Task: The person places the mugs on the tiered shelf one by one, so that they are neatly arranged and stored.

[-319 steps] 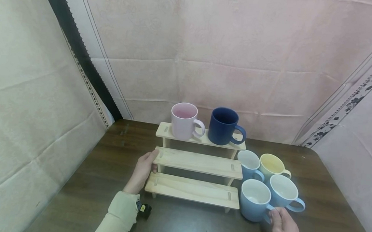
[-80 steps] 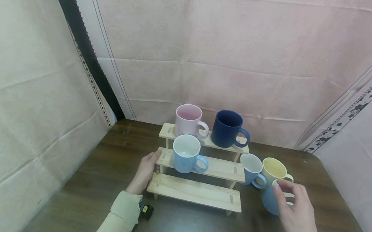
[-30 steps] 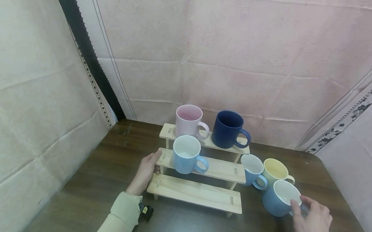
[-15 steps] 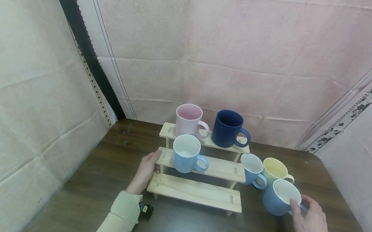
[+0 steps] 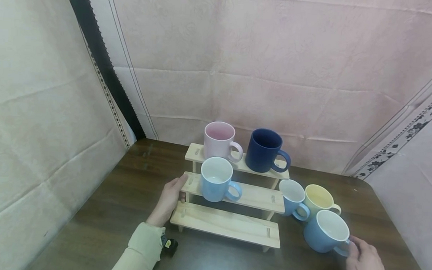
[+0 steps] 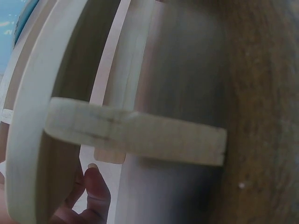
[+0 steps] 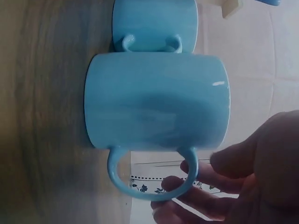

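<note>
Wooden rack [image 5: 227,226], three-tier; middle shelf's end gripped by left hand [image 5: 167,199]. Light-blue mug [image 5: 317,236], on table [image 5: 106,210] right of rack; right hand [image 5: 366,262] at its handle, grip unclear. Black wrist device [image 5: 171,248]; yellow label [image 5: 168,243] too small to read.

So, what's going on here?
A person's left hand grips the wooden rack by its middle step. The right hand is at the handle of a light blue mug on the table. A pink mug and a navy mug stand on the top step, a second light blue mug on the middle one. A third light blue mug and a yellow mug stand nearby.
</note>
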Tool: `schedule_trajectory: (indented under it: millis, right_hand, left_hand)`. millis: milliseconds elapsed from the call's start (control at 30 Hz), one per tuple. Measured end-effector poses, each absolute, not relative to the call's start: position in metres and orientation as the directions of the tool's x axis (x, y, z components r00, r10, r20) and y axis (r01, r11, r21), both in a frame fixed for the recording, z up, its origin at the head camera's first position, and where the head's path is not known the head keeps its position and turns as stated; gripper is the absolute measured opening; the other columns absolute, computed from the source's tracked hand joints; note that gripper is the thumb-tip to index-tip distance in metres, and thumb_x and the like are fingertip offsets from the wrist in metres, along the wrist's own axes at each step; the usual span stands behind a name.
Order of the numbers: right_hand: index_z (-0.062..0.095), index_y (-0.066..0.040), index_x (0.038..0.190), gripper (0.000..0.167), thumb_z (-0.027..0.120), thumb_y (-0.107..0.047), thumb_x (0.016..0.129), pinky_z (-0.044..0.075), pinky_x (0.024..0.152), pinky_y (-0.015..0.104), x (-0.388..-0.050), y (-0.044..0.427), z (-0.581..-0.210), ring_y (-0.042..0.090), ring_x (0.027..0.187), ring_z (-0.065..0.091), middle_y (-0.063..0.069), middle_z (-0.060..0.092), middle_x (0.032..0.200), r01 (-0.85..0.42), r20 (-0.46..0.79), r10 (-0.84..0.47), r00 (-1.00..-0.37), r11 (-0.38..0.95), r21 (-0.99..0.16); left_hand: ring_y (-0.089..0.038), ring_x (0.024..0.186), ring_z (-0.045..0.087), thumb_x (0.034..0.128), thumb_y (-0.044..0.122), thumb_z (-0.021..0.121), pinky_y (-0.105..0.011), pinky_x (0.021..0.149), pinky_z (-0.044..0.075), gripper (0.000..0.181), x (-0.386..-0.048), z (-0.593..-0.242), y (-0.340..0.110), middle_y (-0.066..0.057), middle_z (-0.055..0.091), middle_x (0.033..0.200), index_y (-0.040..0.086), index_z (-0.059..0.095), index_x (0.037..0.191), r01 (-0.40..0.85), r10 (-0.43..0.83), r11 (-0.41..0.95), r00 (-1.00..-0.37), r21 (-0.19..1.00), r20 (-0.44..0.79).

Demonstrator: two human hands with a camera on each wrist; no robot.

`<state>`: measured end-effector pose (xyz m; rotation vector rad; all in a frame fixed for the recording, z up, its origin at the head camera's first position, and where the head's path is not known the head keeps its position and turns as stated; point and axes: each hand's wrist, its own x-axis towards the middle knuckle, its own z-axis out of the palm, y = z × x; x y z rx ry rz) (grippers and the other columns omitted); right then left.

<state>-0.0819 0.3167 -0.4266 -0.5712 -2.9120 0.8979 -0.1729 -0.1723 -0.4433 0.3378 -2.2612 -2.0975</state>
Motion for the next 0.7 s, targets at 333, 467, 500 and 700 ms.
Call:
schedule_trajectory:
  millis: [333,467,500,700]
  right_hand:
    - [0.047,0.012,0.127,0.039,0.049,-0.018,0.101,0.037,0.088,0.063,-0.0804,0.3143,-0.4325,0.054,0.107,0.047,0.035,0.042,0.121,0.378,-0.032,0.423,-0.906,0.769,-0.516]
    - [0.05,0.012,0.122,0.035,0.052,-0.015,0.1,0.04,0.083,0.059,-0.0813,0.3178,-0.4351,0.049,0.1,0.051,0.033,0.048,0.112,0.344,-0.003,0.399,-0.917,0.785,-0.515]
    - [0.05,0.013,0.12,0.034,0.053,-0.014,0.099,0.04,0.081,0.058,-0.0816,0.319,-0.4355,0.048,0.097,0.052,0.032,0.05,0.109,0.332,0.003,0.389,-0.921,0.792,-0.512]
    - [0.052,0.013,0.115,0.035,0.057,-0.017,0.097,0.042,0.074,0.053,-0.0833,0.3235,-0.4344,0.04,0.088,0.056,0.027,0.056,0.097,0.32,-0.037,0.346,-0.938,0.815,-0.482]
  left_hand:
    - [-0.019,0.059,0.046,0.0985,0.05,0.049,-0.031,0.062,0.039,0.046,-0.1723,-0.4433,-0.1726,-0.003,0.045,0.064,0.008,0.055,0.082,-0.136,-0.179,0.06,-0.976,0.989,-0.123]
    - [-0.019,0.059,0.046,0.0984,0.051,0.049,-0.03,0.062,0.039,0.046,-0.1727,-0.4433,-0.1734,-0.002,0.046,0.065,0.007,0.056,0.084,-0.139,-0.179,0.058,-0.976,0.989,-0.127]
    - [-0.019,0.059,0.046,0.0985,0.05,0.049,-0.03,0.062,0.039,0.046,-0.1725,-0.4431,-0.1735,-0.003,0.046,0.065,0.007,0.056,0.085,-0.14,-0.177,0.057,-0.976,0.989,-0.127]
    - [-0.019,0.059,0.046,0.0989,0.049,0.049,-0.03,0.062,0.039,0.045,-0.1723,-0.4433,-0.1735,-0.003,0.046,0.066,0.006,0.057,0.087,-0.144,-0.176,0.052,-0.975,0.988,-0.133]
